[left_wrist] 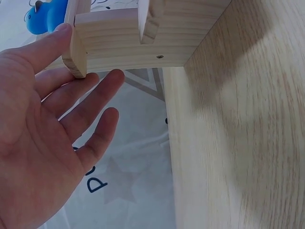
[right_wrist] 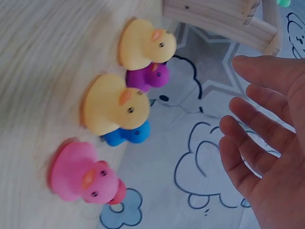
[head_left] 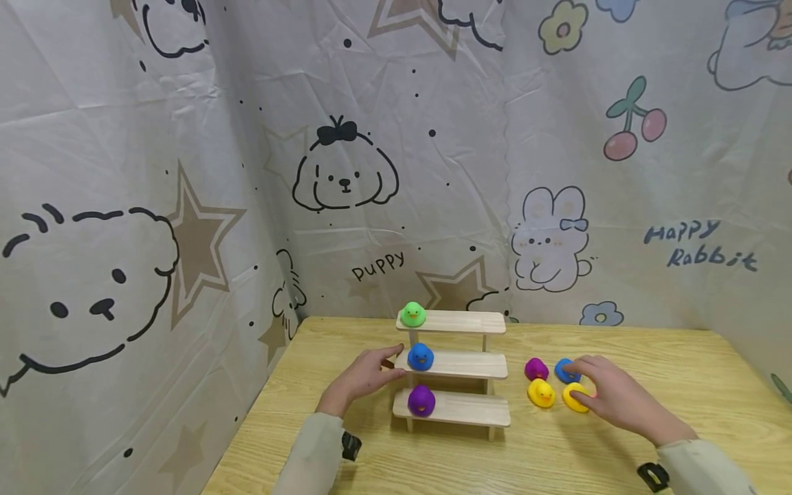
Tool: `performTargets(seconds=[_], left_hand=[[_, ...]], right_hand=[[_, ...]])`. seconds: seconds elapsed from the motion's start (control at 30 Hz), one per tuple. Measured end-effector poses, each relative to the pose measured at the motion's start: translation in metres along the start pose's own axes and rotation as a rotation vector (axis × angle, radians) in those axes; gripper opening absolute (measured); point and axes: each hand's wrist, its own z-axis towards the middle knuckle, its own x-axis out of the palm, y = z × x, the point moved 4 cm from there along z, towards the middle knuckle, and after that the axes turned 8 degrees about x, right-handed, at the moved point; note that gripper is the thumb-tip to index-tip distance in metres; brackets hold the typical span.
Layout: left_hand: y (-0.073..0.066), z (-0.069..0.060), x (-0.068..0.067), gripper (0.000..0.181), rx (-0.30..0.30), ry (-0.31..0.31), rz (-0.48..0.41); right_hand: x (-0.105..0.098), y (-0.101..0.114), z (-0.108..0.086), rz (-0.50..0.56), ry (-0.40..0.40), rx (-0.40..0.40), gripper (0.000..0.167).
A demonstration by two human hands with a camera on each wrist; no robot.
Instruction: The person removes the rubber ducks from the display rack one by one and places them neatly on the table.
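A small three-tier wooden shelf (head_left: 464,364) stands on the table. My left hand (head_left: 361,377) grips the left end of its middle board between thumb and forefinger, the other fingers spread loose. Rubber ducks sit at the boards' left ends: green (head_left: 413,314) on top, blue (head_left: 421,357) in the middle, purple (head_left: 421,401) at the bottom. My right hand (right_wrist: 271,129) hovers over more ducks, holding nothing, fingers loosely bent. Below it are two yellow ducks (right_wrist: 114,105), a magenta one (right_wrist: 147,76), a blue one (right_wrist: 128,133) and a pink one (right_wrist: 86,174), mostly hidden in the head view.
The light wood table (head_left: 284,447) extends around the shelf. A patterned white cloth (head_left: 433,227) hangs behind it and along both sides, close to the table's back edge. The loose ducks stand close together right of the shelf.
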Motion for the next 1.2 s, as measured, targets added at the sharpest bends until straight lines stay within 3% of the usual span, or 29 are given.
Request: performTargets(seconds=[0.47, 0.73, 1.0, 1.2], left_hand=[[0.001, 0.001, -0.001, 0.055, 0.036, 0.008, -0.004], [0.003, 0.001, 0.000, 0.053, 0.037, 0.015, -0.001], [0.003, 0.001, 0.000, 0.052, 0.041, 0.017, -0.013], [0.003, 0.001, 0.000, 0.053, 0.058, 0.010, -0.025]], right_hand=[[-0.002, 0.030, 0.018, 0.005, 0.022, -0.001, 0.034], [-0.003, 0.050, 0.027, 0.015, -0.047, -0.125, 0.033], [-0.001, 0.069, 0.042, 0.056, -0.026, -0.128, 0.036], [-0.002, 0.089, 0.056, 0.077, -0.070, -0.208, 0.038]])
